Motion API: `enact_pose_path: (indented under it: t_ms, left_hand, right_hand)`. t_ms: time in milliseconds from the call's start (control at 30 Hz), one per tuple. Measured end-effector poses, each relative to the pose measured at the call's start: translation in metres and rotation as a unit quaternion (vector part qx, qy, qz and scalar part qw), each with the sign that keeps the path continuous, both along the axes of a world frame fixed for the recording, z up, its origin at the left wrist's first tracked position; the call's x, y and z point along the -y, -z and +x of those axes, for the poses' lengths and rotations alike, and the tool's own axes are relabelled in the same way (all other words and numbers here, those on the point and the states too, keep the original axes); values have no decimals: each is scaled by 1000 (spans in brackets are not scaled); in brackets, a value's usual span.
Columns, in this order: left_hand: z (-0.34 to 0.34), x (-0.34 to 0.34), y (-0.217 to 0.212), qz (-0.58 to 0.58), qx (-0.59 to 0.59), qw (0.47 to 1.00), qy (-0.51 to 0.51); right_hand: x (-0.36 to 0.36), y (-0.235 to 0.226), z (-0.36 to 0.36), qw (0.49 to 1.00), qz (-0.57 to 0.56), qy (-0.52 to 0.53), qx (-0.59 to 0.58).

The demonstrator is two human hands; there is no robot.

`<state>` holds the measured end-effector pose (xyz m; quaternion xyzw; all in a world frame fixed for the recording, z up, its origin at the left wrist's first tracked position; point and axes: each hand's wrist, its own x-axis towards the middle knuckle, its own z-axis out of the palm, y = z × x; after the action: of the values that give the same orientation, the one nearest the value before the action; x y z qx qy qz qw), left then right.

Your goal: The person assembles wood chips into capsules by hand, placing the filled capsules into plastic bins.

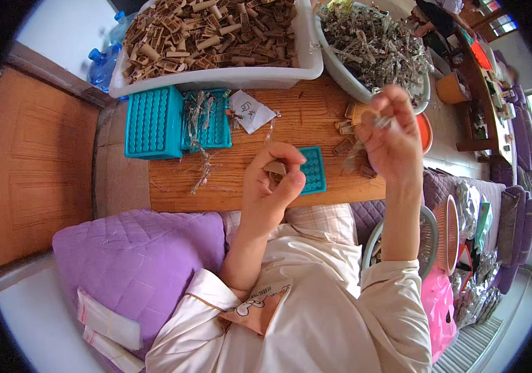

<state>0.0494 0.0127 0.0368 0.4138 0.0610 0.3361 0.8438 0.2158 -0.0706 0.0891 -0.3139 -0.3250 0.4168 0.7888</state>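
My left hand point(271, 193) is closed over the near edge of the table, thumb and fingers curled round a small brown plastic housing point(276, 168). Just beyond it lies a small teal tray point(314, 171) with rows of round hollows. Higher and to the right, my raised right hand point(395, 133) is smeared by motion. Its fingers pinch a small greyish, see-through piece point(381, 122) whose kind I cannot make out. Several brown housings point(345, 127) lie on the wooden table point(247, 168) beneath that hand.
A white bin point(216, 76) heaped with brown housings stands at the back. Beside it, a basin point(340, 81) overflows with wired, clear pieces. Teal racks point(154, 123), tangled wires point(197, 124) and a paper slip point(252, 112) sit left. A purple cushion point(141, 267) and a basket point(429, 242) flank me.
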Motion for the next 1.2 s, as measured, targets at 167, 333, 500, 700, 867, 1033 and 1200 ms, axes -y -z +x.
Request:
enact_pose_path:
  t_ms: [167,333,500,700,867,1033,1200]
  left_hand:
    - [-2,4,-12,138,-85,986,-34]
    - [-8,9,-9,180,-194,962,-69]
    - [-11,6,-9,184,-205,956,-102]
    - [-11,-4,5,190,-170,964,-69]
    - [-9,-2,4,186,-131,971,-69]
    - [-8,-2,15,-86,39,994,52]
    - [-6,9,6,-169,48,984,18]
  right_hand:
    - [4,0,-50,876,-116,137,447]
    - [8,-5,-65,741,-159,208,618]
    - [11,-3,-68,772,-186,183,579]
    - [10,-2,-66,751,-175,148,619]
    - [17,0,-67,748,-194,182,609]
    - [19,9,-73,799,-214,225,515]
    - [15,13,-96,860,-228,274,365]
